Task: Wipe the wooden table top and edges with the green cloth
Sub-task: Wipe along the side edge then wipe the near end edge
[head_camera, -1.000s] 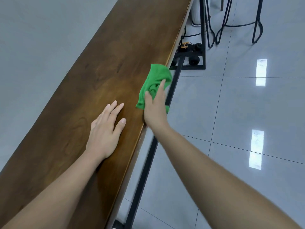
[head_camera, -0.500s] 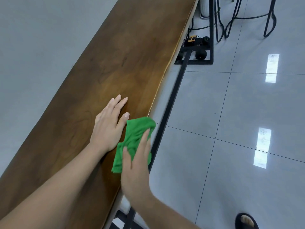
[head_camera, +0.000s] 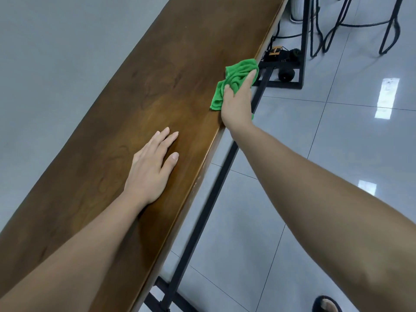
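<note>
A long, narrow wooden table top (head_camera: 157,91) runs from the lower left to the upper right of the head view. My right hand (head_camera: 237,104) grips the bunched green cloth (head_camera: 234,79) and presses it against the table's right edge, well ahead of my other hand. My left hand (head_camera: 150,170) lies flat on the wood with its fingers spread, holding nothing. Part of the cloth hangs over the edge, hidden behind my right hand.
A black metal table frame (head_camera: 202,215) runs under the right edge. A small wheeled device with cables (head_camera: 283,61) sits on the grey tiled floor beyond it. Black stool legs (head_camera: 387,30) stand at the upper right. A slippered foot (head_camera: 326,305) shows at the bottom right.
My right hand slid the cloth back toward me along the right edge, then pushed it away again to a point farther up the table. My left hand stayed flat on the wood.
</note>
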The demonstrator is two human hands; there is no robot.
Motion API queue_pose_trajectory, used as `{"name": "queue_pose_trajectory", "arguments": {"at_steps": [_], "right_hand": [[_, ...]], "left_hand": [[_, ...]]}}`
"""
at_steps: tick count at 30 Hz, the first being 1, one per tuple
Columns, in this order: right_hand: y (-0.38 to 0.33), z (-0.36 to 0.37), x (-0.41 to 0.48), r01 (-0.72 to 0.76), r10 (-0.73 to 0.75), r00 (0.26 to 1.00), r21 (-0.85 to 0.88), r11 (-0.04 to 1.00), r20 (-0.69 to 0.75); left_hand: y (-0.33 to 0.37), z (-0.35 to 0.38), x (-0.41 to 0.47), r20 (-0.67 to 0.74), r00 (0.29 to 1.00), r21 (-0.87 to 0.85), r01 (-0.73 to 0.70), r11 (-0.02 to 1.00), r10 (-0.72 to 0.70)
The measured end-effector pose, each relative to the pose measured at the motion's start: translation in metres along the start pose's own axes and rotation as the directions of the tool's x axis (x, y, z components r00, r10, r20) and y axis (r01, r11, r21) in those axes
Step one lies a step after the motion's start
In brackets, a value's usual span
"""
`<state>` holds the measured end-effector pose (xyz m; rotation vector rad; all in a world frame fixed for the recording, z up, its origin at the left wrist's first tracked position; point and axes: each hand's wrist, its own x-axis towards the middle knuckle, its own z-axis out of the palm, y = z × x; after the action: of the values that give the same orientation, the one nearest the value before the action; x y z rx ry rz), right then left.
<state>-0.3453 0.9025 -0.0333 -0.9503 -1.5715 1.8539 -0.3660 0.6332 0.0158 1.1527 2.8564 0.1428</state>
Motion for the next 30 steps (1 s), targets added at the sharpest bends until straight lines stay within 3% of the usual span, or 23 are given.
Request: {"name": "queue_pose_trajectory", "arguments": {"at_steps": [6,20,30], "right_hand": [[0.009,0.006,-0.055,-0.021,0.021,0.998,-0.006,1.000,0.060],[0.068,0.059,-0.373,-0.016,0.017,0.988,-0.005,1.000,0.157],[0.111,0.121,-0.618,-0.213,0.198,0.946,0.033,0.976,0.258]], "left_hand": [[-0.002,0.001,-0.022,-0.013,1.000,-0.007,0.017,1.000,-0.017],[-0.091,-0.009,-0.231,0.007,1.000,-0.032,0.029,0.999,-0.029],[-0.126,-0.010,-0.303,0.005,1.000,-0.013,-0.031,0.999,0.031]]}}
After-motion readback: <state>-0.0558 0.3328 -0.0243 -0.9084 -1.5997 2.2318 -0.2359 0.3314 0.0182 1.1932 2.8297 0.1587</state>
